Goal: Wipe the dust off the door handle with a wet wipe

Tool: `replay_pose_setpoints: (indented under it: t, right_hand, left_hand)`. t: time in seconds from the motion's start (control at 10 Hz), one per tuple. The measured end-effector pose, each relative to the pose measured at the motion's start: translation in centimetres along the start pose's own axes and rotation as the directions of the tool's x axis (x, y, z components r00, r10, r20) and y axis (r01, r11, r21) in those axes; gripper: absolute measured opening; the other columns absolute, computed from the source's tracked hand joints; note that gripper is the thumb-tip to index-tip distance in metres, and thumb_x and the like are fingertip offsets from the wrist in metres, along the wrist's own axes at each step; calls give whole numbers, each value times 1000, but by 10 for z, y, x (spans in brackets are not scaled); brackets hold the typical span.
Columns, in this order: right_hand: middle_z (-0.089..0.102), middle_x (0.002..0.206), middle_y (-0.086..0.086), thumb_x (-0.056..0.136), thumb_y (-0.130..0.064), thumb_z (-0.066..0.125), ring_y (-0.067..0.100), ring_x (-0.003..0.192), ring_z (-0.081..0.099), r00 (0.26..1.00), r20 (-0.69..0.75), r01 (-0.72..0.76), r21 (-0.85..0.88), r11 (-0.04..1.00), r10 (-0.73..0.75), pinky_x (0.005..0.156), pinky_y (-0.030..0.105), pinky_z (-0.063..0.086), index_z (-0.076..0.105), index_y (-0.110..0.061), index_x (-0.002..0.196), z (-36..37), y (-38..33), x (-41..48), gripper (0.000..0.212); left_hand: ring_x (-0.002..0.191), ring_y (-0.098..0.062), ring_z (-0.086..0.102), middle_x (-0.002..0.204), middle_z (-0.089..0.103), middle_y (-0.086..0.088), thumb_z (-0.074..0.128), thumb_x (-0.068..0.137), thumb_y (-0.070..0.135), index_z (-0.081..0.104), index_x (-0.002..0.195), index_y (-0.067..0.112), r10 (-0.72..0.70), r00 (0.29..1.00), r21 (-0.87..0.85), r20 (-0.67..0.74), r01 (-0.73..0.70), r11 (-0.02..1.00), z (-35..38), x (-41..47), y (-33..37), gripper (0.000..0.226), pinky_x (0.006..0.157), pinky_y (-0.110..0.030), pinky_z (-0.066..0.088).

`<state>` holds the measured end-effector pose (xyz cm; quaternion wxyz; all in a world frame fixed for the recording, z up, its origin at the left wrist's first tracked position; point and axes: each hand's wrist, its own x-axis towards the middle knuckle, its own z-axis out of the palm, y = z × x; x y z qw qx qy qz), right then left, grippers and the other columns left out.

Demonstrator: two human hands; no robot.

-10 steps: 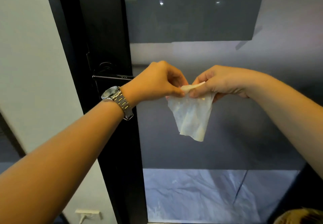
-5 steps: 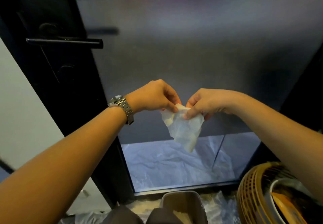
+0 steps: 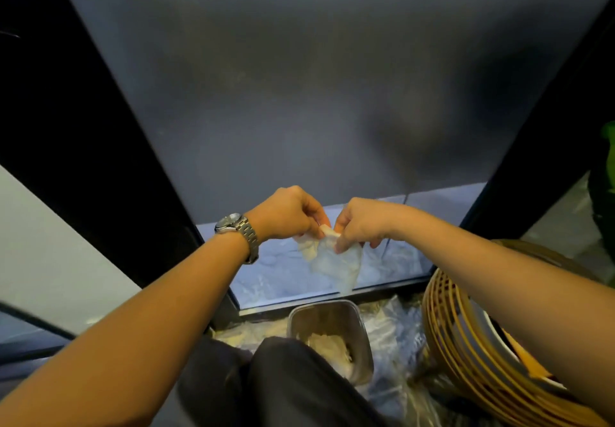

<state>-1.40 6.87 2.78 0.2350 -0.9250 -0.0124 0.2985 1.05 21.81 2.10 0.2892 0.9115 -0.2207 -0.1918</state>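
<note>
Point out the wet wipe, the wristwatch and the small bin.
wet wipe (image 3: 336,265): head view, on its hanging middle.
wristwatch (image 3: 229,222): head view, on its dial.
small bin (image 3: 362,343): head view, on its right wall.

Small bin (image 3: 363,340) w/ crumpled tissue (image 3: 327,343) on floor, wicker basket (image 3: 444,330) to right, plastic sheet (image 3: 396,326) btwn; frosted glass (image 3: 299,93) behind.

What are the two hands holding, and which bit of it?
The left hand and the right hand both pinch the wet wipe by its bunched top edge; the rest hangs loose.
</note>
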Motion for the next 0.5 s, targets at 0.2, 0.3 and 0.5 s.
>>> replay_pose_setpoints:
  t: [0.2,0.3,0.5]
  right_hand:
    - [61,114,10,84,-23,72,21,104,60,981,162,-97,-51,994,104,94,37,50,55,-6,127,29,14,16,50]
    - [57,128,13,84,-25,72,25,115,57,979,163,-115,-67,991,125,99,42,47,48,-6,134,31,21,19,59]
    - [58,128,12,85,-23,71,27,113,59,982,135,-129,-34,991,133,99,43,46,52,-5,130,23,29,25,52]
  left_hand:
    - [72,-11,56,90,66,-5,69,77,14,70,100,12,-62,994,81,91,55,995,41,8,-15,23,74,-23,45]
    - [91,-19,59,105,67,-8,68,79,16,67,104,10,-102,989,94,104,92,991,52,10,-23,26,82,-25,44]
    - [82,-15,55,101,67,-10,67,80,18,67,102,10,-138,987,117,80,128,985,42,16,-29,24,79,-24,45]
